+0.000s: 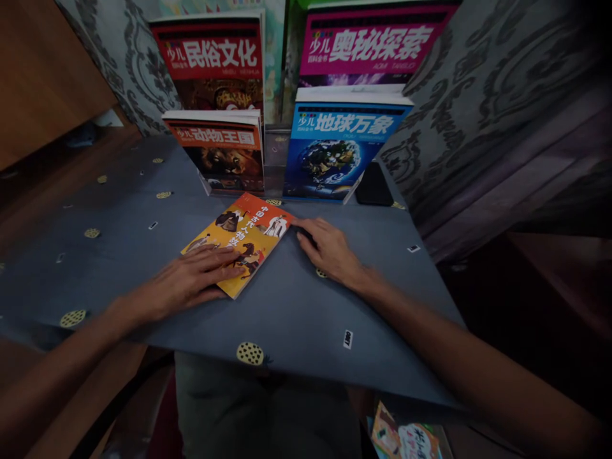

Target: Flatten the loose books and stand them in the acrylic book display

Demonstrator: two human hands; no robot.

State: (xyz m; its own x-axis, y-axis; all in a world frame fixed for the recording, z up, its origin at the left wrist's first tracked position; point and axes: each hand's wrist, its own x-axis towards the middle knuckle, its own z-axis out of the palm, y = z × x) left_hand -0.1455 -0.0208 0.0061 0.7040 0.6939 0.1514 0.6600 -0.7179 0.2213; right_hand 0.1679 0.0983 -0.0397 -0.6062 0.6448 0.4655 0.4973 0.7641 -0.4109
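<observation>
A thin orange and yellow book (253, 220) lies tilted on the blue-grey tablecloth. Across its lower left part rests my left hand (191, 277), flat with the fingers stretched out. My right hand (327, 248) is at the book's upper right corner, its index finger reaching the corner and the other fingers partly curled, nothing visible in them. Behind the book stand an orange book with a lion (229, 156) and a blue book with a globe (335, 153). Farther back are a red book (217, 54) and a magenta book (368, 48), both upright.
A black phone (375, 185) lies right of the blue book. The tablecloth (296, 325) has pineapple prints, and its front edge is near my body. More books (406, 440) are below the table at the lower right. A patterned curtain (454, 95) hangs behind.
</observation>
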